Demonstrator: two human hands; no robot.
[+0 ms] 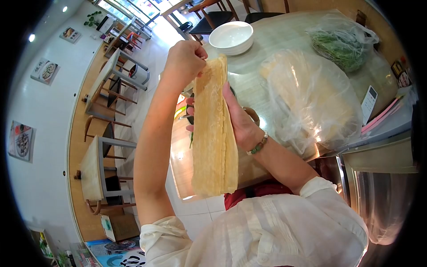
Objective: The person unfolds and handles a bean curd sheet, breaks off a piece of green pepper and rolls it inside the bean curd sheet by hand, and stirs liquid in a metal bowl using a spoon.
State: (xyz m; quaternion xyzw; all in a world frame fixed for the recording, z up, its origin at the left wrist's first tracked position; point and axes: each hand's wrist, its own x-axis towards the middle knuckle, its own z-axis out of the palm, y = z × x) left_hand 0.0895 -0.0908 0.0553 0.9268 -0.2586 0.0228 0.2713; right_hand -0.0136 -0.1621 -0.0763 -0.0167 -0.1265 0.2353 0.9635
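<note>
Sheets [211, 133], folded, yellowish, tofu-skin-like, run 12 to 6 o'clock mid-view, held above the bench [278, 38]. Your right grip [240, 116] cradles them; your left grip [184, 58] seems pinched on their 12 o'clock end. Looks like layer-parting; next calls for steady right support.

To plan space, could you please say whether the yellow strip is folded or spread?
The yellow strip is not spread: several long edges lie together. Folded or merely stacked, I cannot tell.
</note>
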